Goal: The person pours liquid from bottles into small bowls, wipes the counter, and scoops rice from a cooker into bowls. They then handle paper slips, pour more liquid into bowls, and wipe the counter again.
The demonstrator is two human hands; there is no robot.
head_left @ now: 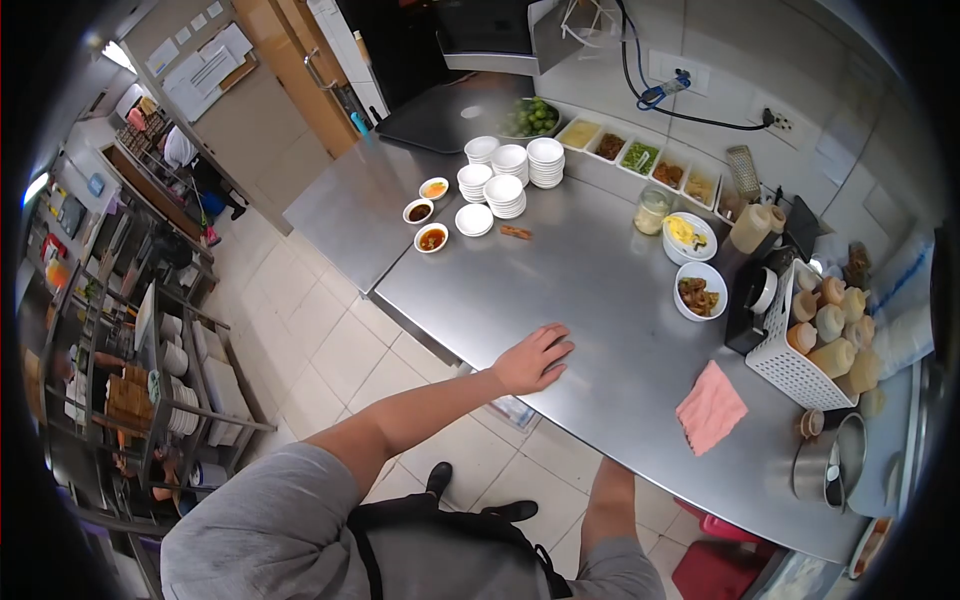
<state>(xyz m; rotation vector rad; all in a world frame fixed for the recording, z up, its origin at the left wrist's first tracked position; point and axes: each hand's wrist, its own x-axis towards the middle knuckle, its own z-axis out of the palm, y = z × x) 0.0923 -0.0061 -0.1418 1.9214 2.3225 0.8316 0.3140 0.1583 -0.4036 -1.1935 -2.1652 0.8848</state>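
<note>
My left hand (535, 358) lies flat on the steel counter (590, 280) near its front edge, fingers apart and holding nothing. My right forearm (610, 500) runs up to the counter's edge, and the hand itself is hidden below it. A pink cloth (712, 405) lies on the counter to the right of my left hand. Farther back stand a white bowl of brown food (700, 292) and a white bowl of yellow food (688, 235).
Stacks of small white bowls (508, 170) and three sauce dishes (432, 238) sit at the counter's far left. A white basket of squeeze bottles (800, 370), a metal pot (835, 460) and ingredient trays (640, 155) line the right and back. A plate rack (170, 370) stands across the tiled aisle.
</note>
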